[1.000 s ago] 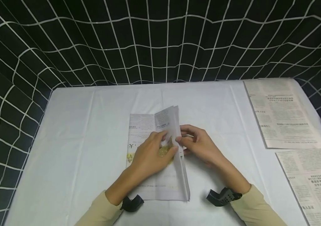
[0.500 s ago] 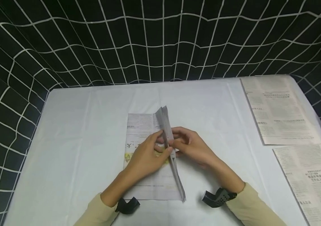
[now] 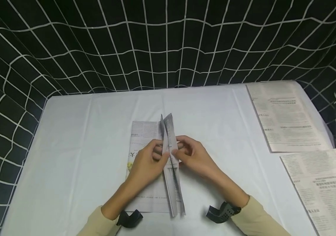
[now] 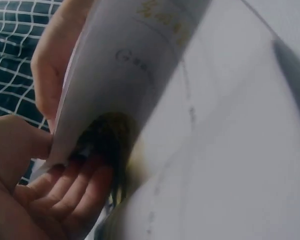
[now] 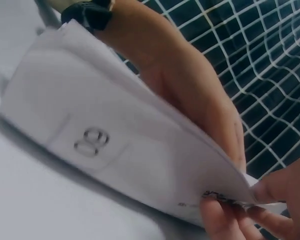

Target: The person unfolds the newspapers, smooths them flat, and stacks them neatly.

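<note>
A folded newspaper [image 3: 147,196] lies on the table in front of me, its right part raised into standing flaps that part at the top. My left hand [image 3: 148,160] pinches the left flap between thumb and fingers, the fingers behind the sheet. On the other side my right hand [image 3: 196,157] pinches the right flap near mid-height. In the left wrist view the left fingers [image 4: 85,195] curl under the paper's edge beside a dark and yellow printed picture. The right wrist view has the right fingertips [image 5: 225,215] gripping the paper's edge, with the left hand behind the sheet.
Two more folded newspapers lie at the right side of the white-covered table [image 3: 67,157]: a far one [image 3: 286,118] and a nearer one [image 3: 324,186]. A white net [image 3: 168,46] over dark cloth borders the table at the back and sides.
The raised part of the newspaper has swung left and its layers have spread into separate flaps. Both hands have shifted left with it, and the left hand now holds the left flap.
</note>
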### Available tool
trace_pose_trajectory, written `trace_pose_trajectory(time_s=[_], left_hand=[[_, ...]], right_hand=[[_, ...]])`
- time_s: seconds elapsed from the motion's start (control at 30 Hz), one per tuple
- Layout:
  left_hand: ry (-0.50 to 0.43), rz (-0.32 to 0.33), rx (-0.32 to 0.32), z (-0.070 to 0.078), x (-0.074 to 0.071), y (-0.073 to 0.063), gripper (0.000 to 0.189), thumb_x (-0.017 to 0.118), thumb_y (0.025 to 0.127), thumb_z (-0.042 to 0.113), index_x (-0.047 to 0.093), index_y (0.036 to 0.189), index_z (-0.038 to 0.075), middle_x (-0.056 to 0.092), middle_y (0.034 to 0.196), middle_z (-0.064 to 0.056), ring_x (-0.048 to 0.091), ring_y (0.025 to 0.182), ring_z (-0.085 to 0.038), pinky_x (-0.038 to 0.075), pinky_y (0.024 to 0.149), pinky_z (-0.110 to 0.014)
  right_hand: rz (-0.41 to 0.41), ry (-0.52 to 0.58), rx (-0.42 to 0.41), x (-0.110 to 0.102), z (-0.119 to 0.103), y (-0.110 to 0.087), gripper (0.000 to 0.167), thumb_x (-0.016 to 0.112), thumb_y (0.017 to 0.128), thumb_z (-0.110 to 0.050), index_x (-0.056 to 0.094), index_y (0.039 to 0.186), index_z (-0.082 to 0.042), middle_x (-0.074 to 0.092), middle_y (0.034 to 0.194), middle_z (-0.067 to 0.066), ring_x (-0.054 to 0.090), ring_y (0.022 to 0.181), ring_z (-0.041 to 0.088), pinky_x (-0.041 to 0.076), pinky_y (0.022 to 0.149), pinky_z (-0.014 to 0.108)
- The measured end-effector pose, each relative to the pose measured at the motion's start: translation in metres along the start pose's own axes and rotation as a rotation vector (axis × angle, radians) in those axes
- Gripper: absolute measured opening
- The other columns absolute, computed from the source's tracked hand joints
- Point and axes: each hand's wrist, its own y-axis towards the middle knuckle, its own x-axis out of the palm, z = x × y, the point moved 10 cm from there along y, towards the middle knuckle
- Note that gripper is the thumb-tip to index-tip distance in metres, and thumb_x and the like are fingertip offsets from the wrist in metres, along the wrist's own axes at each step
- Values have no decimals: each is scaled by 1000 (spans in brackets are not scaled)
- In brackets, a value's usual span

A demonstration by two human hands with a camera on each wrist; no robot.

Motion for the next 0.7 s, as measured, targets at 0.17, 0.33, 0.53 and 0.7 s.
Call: trace_pose_trajectory(time_s=[0.17,0.33,0.53,0.7], left_hand=[[-219,-68,-50,-14,-3,-6,29,69,103,18,65,128,5,78,108,-15,76,78,-13,58,68,-24],[-486,-134,-147,-27,-14,-18,35,66,105,17,60,135,0,72,123,-25,79,91,-20,66,76,-33],[-602,-117,-206,-38,-36,-31,44,64,106,14,51,144,-6,67,133,-29,80,100,-19,67,82,-39],[-588,-100,-225,-44,-63,-41,45,64,106,12,49,140,-12,73,121,-19,81,96,-19,67,80,-39]], right_hand=[[7,-10,3,-1,3,-6,42,65,101,-6,57,141,1,71,115,25,72,85,11,61,71,27],[40,-20,-2,-14,11,-18,41,68,101,-9,59,140,2,73,115,24,71,84,8,57,75,22],[83,12,43,-39,20,-35,45,70,101,-11,57,141,4,73,118,23,73,88,5,60,76,22],[133,61,79,-55,28,-46,51,71,102,-13,53,145,6,75,118,15,76,98,7,62,89,19]])
